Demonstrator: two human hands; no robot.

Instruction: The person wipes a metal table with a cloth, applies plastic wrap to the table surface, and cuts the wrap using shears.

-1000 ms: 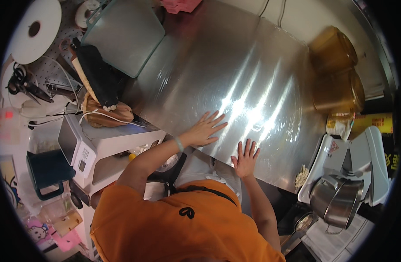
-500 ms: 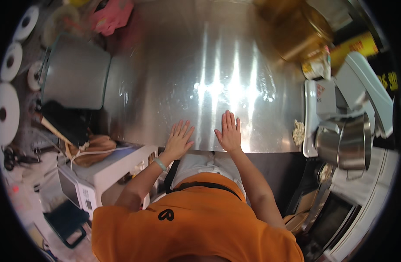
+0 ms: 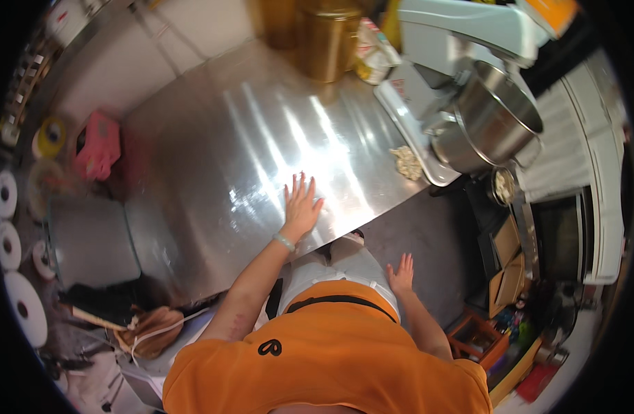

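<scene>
My left hand (image 3: 302,208) lies with spread fingers on the shiny steel worktop (image 3: 200,200), a pale bracelet round its wrist. Off the worktop's front edge, beside my right hip, my right hand (image 3: 401,274) is held out with its fingers stretched and nothing in them. A pale crumbly lump (image 3: 407,163) lies on the worktop to the right. Close by it stands a light grey stand mixer (image 3: 462,27), with a steel mixing bowl (image 3: 493,117) on its right side.
Amber canisters (image 3: 329,41) and a printed bag (image 3: 375,55) stand at the back. A pink container (image 3: 98,145) and a grey tray (image 3: 93,241) sit at the left, near white rolls (image 3: 25,310). Cardboard boxes (image 3: 507,269) and a wooden drawer (image 3: 477,338) are low on the right.
My view and body have turned right toward the mixer. My right hand has come off the worktop to my side; my left hand stays on the steel, farther from its edge.
</scene>
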